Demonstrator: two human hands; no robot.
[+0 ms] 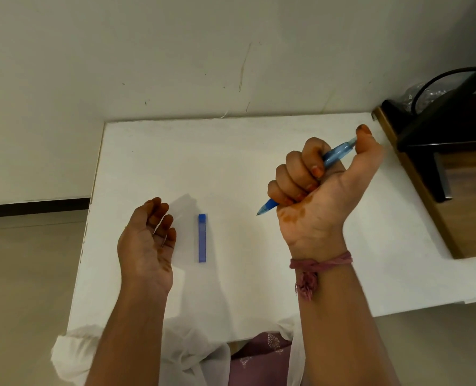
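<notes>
Gripping noted, head view (only view). The right hand [314, 185] is closed fist-wise round a blue mechanical pencil [337, 154], raised over the right half of the white table [231, 151]. Four fingers wrap the barrel. The thumb [366, 136] sits at the far, upper end, on or just at the push cap; contact is too small to confirm. The pencil is tilted, with its tip pointing near-left and downward, clear of the tabletop.

The left hand [147, 240] is at the near left of the table, palm turned up, fingers loosely curled and holding nothing. Whether its back rests on the surface cannot be told.

A slim blue lead case [202, 238] lies flat on the table just right of the left hand, not touching it and well apart from the pencil tip. Its long axis runs near to far. Whether its cap is on cannot be told.

Other items: a pink thread band [320, 263] on the right wrist and a dark stand [440, 121] beyond the table's far right corner.

Judgement on the step: the pencil is being clicked or checked at the cap, likely as part of refilling or advancing lead. The case is not yet in hand.

The next move calls for:
- the left hand to turn over and pinch the case by its long sides;
- the right hand to loosen from the fist into a fingertip hold, so the cap end is free;
- the tip to be kept off the table.
</notes>
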